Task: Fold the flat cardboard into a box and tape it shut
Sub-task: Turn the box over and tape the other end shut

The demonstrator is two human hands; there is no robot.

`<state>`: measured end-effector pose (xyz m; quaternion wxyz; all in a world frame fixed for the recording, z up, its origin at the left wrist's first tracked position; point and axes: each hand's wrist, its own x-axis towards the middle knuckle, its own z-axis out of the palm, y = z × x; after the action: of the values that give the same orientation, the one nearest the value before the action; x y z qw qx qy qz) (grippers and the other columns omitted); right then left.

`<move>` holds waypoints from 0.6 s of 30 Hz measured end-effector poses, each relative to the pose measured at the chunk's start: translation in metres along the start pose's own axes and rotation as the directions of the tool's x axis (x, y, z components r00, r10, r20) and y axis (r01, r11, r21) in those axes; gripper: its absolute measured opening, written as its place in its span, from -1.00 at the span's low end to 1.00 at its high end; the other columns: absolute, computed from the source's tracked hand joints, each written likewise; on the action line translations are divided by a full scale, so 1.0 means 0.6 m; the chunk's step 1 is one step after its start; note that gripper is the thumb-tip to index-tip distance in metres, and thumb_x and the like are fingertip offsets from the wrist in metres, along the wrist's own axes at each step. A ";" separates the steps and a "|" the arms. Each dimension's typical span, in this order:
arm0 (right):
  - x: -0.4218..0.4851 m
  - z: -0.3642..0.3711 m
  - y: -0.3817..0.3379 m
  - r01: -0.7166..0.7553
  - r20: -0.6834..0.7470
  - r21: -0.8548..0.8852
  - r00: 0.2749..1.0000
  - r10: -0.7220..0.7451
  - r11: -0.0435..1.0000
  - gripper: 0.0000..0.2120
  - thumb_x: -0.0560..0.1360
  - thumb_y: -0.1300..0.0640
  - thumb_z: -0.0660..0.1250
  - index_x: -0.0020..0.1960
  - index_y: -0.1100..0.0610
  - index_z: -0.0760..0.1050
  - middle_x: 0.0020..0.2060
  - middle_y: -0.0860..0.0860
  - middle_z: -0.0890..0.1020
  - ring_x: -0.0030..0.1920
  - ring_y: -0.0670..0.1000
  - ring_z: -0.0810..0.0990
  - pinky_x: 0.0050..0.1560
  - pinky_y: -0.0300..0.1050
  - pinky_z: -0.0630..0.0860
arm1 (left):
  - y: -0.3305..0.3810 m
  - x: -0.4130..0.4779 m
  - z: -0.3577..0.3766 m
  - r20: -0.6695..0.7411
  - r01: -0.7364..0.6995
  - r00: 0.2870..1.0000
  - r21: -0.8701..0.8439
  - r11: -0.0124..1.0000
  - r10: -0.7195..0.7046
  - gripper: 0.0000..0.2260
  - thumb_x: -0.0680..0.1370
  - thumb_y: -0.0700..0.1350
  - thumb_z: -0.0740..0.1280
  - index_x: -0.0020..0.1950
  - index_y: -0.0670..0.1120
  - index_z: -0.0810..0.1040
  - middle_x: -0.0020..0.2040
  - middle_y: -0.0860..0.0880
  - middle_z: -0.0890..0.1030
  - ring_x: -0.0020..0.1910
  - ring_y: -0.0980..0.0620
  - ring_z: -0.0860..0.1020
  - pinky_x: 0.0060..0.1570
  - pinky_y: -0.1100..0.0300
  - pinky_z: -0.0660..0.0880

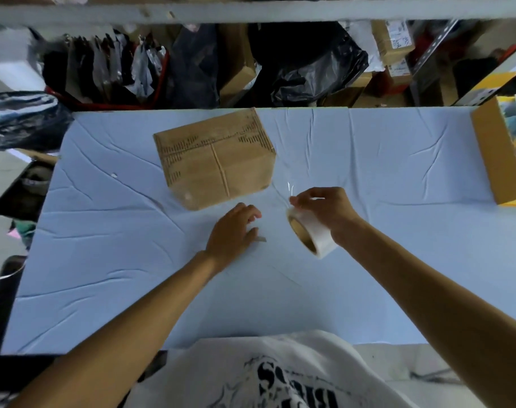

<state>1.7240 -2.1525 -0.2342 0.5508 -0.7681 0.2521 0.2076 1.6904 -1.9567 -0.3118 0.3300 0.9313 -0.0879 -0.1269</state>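
Now, folded box point(215, 160) on table point(103, 260), R hand point(324, 207) gripping tape roll point(320, 238), L hand point(233, 231) loosely curled nearby, grip unclear

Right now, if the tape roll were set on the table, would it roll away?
The tape roll is round, so on its edge it would probably roll; flat on its side it should stay. Its hollow cardboard core suggests it is light. The creased table cover might slow it.

The box point(215, 160) is matt brown cardboard, the roll of tape point(320, 240) glossy pale plastic film on a brown card core, the surface point(127, 260) lies under a creased matt white sheet, and the bags point(309, 63) behind are shiny crinkled black plastic.
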 end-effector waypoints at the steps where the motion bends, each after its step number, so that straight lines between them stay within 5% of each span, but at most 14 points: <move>1: -0.002 0.000 0.000 -0.005 -0.005 -0.001 1.000 0.005 1.000 -0.86 0.33 0.12 0.56 -0.21 0.17 0.67 -0.48 -0.06 0.56 -0.63 -0.26 0.44 -0.60 -0.47 0.30 | -0.017 -0.002 0.017 0.036 0.089 0.995 0.037 0.995 -0.091 -0.77 0.48 -0.15 0.37 0.13 -0.11 0.51 0.06 -0.10 0.51 0.09 -0.08 0.51 0.04 0.09 0.44; 6: -0.004 -0.004 0.001 -0.002 -0.014 -0.040 1.000 0.001 0.999 -0.87 0.34 0.11 0.55 -0.25 0.13 0.64 -0.63 -0.18 0.52 -0.63 -0.28 0.45 -0.61 -0.49 0.29 | -0.049 0.010 0.067 0.031 0.208 0.976 0.151 0.967 -0.214 -0.82 0.48 -0.08 0.38 -0.01 -0.12 0.48 0.03 -0.15 0.47 0.06 -0.16 0.43 -0.10 0.04 0.38; 11: -0.003 -0.007 0.002 -0.012 -0.020 -0.071 1.000 0.011 0.997 -0.87 0.32 0.08 0.56 -0.23 0.12 0.66 -0.47 -0.10 0.57 -0.54 -0.21 0.49 -0.48 -0.39 0.36 | -0.040 0.015 0.077 0.118 0.170 0.973 0.218 0.961 -0.199 -0.89 0.56 -0.12 0.27 -0.05 -0.16 0.43 0.00 -0.17 0.49 0.04 -0.17 0.44 -0.09 0.00 0.36; 14: -0.005 -0.007 0.001 -0.010 -0.008 -0.053 1.000 0.010 0.999 -0.86 0.33 0.09 0.55 -0.22 0.15 0.67 -0.39 -0.02 0.60 -0.38 -0.06 0.52 -0.34 -0.28 0.38 | -0.016 0.007 0.037 0.132 0.087 0.988 -0.006 0.996 -0.085 -0.86 0.57 -0.13 0.28 -0.15 -0.07 0.34 -0.25 0.01 0.48 -0.19 -0.05 0.50 -0.25 0.12 0.31; 18: -0.002 -0.007 0.000 0.006 -0.015 -0.040 1.000 -0.007 0.999 -0.87 0.32 0.09 0.55 -0.24 0.14 0.67 -0.43 -0.05 0.58 -0.40 -0.08 0.51 -0.37 -0.28 0.35 | 0.042 -0.007 -0.061 -0.165 -0.059 0.986 -0.295 0.954 0.010 -0.93 0.51 -0.14 0.37 -0.16 -0.07 0.53 -0.32 0.04 0.54 -0.33 0.12 0.47 -0.28 0.22 0.40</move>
<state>1.7231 -2.1564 -0.2323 0.5340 -0.7814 0.2494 0.2052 1.6952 -1.9534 -0.2672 0.4752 0.8762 -0.0570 -0.0568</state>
